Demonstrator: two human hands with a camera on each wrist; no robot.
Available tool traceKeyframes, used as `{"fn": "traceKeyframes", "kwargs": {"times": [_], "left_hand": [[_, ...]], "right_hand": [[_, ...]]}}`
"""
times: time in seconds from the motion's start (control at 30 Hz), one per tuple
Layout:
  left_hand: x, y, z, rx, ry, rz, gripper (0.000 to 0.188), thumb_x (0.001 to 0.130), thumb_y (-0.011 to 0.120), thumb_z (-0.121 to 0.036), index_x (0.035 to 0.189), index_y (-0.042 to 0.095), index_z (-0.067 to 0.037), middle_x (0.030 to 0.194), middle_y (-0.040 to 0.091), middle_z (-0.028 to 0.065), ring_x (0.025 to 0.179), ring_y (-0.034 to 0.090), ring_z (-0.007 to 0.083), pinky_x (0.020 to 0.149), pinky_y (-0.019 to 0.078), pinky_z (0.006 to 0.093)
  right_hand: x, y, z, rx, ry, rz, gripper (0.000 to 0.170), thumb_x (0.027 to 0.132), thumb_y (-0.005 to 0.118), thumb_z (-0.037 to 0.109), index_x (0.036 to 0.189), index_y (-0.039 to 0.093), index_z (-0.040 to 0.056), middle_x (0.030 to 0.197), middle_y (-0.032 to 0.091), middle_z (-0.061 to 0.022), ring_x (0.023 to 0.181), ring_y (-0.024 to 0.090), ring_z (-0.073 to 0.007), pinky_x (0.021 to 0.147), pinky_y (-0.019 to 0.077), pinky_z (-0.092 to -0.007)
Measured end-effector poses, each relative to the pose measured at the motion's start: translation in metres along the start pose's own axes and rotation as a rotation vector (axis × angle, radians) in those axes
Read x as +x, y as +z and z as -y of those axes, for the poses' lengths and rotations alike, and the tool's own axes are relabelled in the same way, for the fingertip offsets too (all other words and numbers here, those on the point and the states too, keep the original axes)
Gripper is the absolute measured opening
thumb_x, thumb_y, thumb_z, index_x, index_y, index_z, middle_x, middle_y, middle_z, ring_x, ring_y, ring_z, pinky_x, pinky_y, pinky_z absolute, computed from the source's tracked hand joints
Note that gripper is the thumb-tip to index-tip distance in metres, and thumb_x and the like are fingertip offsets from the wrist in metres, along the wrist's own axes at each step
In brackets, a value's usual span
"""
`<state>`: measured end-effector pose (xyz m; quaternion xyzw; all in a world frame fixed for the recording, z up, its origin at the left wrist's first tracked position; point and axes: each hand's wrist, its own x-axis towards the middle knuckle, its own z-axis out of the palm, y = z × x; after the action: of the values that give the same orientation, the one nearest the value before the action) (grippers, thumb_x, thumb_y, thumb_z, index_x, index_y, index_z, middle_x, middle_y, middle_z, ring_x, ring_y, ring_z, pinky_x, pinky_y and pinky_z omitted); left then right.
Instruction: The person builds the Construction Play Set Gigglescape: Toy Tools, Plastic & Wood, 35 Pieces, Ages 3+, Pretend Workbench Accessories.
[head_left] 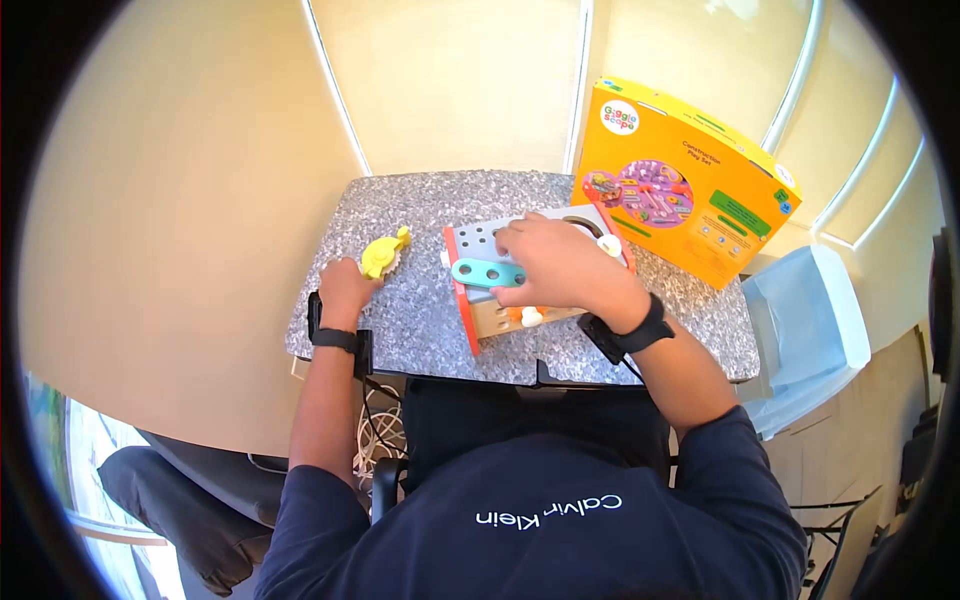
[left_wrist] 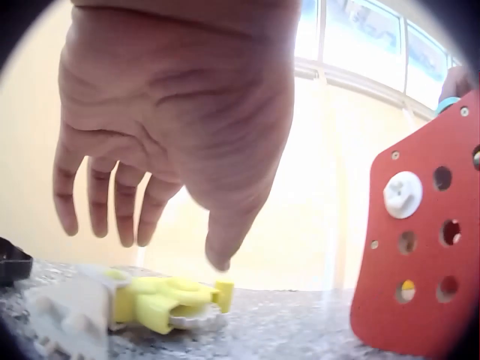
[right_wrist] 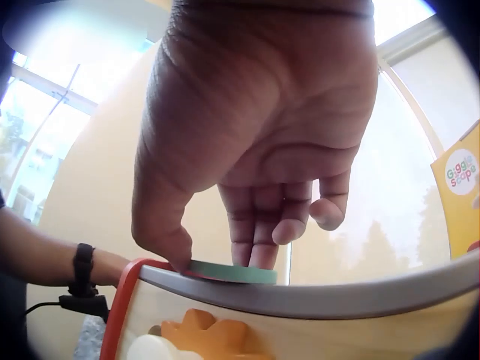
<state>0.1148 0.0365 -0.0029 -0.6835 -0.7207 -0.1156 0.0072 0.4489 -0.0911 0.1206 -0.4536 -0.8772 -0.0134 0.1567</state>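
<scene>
My right hand point(head_left: 562, 262) is over a wooden toy toolbox with red end panels point(left_wrist: 416, 255) and a grey top. Between thumb and fingers it holds a teal strip with holes point(head_left: 478, 273), lying along that top. In the right wrist view the thumb is at one edge of the strip point(right_wrist: 229, 271), with fingertips at the far edge. My left hand point(head_left: 345, 287) hangs with loose, nearly straight fingers beside a yellow toy piece point(head_left: 383, 257). Left wrist view: nothing is in that palm, and a pale toothed part point(left_wrist: 71, 315) lies against the yellow piece.
An orange toy gear point(right_wrist: 206, 334) and a white bolt point(head_left: 531, 317) are on the box's near side. Behind it stands a large yellow carton point(head_left: 690, 180). A pale blue bin point(head_left: 810, 330) is right of the speckled table point(head_left: 400, 340), whose front edge is close to my body.
</scene>
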Motion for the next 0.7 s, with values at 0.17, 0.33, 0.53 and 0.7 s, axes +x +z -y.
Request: {"fn": "traceKeyframes", "kwargs": {"times": [0.17, 0.33, 0.53, 0.7], "left_hand": [[0.015, 0.017, 0.012, -0.021, 0.004, -0.037, 0.053, 0.067, 0.094, -0.033, 0.101, 0.073, 0.002, 0.105, 0.073, 0.0264, 0.1, 0.072, 0.0419, 0.088, 0.0587, 0.0489], [0.03, 0.012, 0.005, 0.1, 0.079, 0.065, 0.029, 0.077, 0.083, -0.018, 0.1, 0.076, -0.002, 0.105, 0.075, 0.0243, 0.101, 0.073, 0.0408, 0.088, 0.0601, 0.0475], [0.059, 0.016, -0.002, 0.085, 0.158, 0.157, 0.027, 0.077, 0.079, -0.016, 0.1, 0.078, -0.002, 0.106, 0.076, 0.0225, 0.102, 0.073, 0.0399, 0.088, 0.0601, 0.0465], [0.075, -0.043, -0.04, -0.685, 0.287, -0.062, 0.039, 0.083, 0.084, -0.023, 0.112, 0.071, -0.001, 0.108, 0.076, 0.0168, 0.095, 0.075, 0.0333, 0.082, 0.06, 0.0448]], "right_hand": [[-0.006, -0.012, -0.018, 0.061, 0.201, -0.105, 0.034, 0.093, 0.063, 0.031, 0.102, 0.072, -0.0016, 0.097, 0.072, -0.0214, 0.102, 0.068, -0.0376, 0.088, 0.0546, -0.0463], [-0.004, -0.014, -0.022, 0.05, 0.29, 0.117, 0.025, 0.088, 0.06, 0.018, 0.086, 0.074, -0.0028, 0.082, 0.069, -0.0265, 0.081, 0.07, -0.042, 0.078, 0.0567, -0.0476], [-0.006, -0.014, -0.025, 0.087, 0.304, 0.073, 0.023, 0.083, 0.06, 0.016, 0.079, 0.074, -0.002, 0.075, 0.067, -0.0281, 0.072, 0.069, -0.0439, 0.073, 0.0568, -0.048], [-0.007, -0.011, -0.021, 0.049, 0.293, 0.051, 0.022, 0.082, 0.061, 0.016, 0.078, 0.075, -0.0016, 0.075, 0.067, -0.0281, 0.072, 0.069, -0.0433, 0.073, 0.0572, -0.0474]]}}
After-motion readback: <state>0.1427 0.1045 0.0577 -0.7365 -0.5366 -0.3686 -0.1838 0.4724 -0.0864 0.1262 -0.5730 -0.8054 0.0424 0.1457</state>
